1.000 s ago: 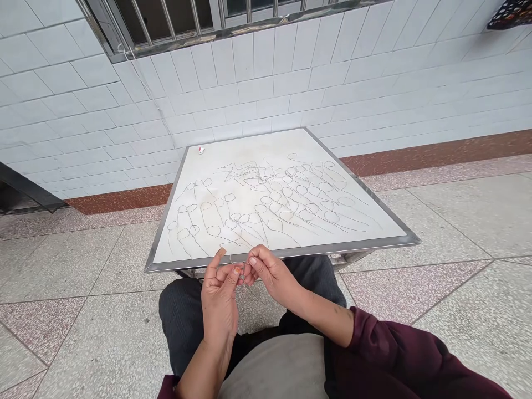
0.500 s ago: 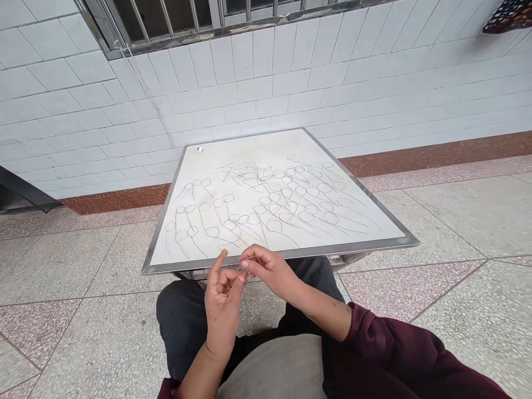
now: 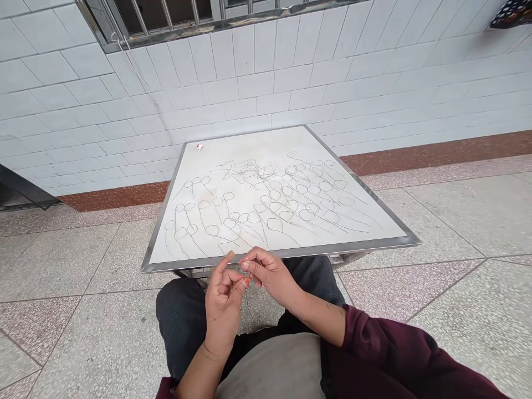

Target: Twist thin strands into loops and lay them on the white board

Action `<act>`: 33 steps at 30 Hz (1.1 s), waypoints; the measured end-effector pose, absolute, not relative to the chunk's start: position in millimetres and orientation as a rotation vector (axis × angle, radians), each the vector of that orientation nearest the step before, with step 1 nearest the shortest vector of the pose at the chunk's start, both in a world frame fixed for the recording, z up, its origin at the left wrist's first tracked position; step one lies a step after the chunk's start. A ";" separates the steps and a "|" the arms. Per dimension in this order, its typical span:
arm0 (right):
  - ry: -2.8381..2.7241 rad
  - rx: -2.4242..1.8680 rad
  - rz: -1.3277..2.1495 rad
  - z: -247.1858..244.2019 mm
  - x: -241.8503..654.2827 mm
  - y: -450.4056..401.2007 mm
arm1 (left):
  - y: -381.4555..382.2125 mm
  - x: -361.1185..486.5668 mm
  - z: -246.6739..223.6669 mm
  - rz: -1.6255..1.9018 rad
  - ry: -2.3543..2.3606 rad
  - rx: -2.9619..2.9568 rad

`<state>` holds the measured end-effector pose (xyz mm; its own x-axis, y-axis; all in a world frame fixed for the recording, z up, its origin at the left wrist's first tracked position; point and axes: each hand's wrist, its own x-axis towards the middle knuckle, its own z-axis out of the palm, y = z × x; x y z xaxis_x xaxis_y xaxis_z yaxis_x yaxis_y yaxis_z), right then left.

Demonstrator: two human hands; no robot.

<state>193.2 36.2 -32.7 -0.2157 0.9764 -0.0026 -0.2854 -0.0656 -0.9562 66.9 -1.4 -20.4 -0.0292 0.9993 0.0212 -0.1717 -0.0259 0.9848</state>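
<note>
Dozens of wire loops [image 3: 310, 208] with long tails lie across the table [image 3: 245, 137], and a tangle of bent wires [image 3: 253, 172] lies toward its far side. At the table's far left corner we see a small white-and-red item [image 3: 199, 147], any marking too tiny to read. A second earlier, a curved length rises beside our left fingers; now a small curve shows between both sets of fingertips and a tail hangs below. Just off the table's near edge, our left hand [image 3: 224, 293] pinches this thin wire [image 3: 247, 305], its taped fingertip raised, while our right hand [image 3: 269, 271] closes thumb and forefinger on it.
</note>
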 end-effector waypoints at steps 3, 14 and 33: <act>-1.089 -0.902 1.568 -33.7 192.3 36.3 | -2.3 66.5 -22.1 1.301 1.060 1.065; -1.114 -0.868 1.597 -32.5 191.4 33.7 | -8.5 68.7 -22.8 1.367 1.014 1.005; -1.815 -1.073 0.722 -30.6 207.7 37.2 | -15.0 64.1 -25.1 1.349 1.263 1.174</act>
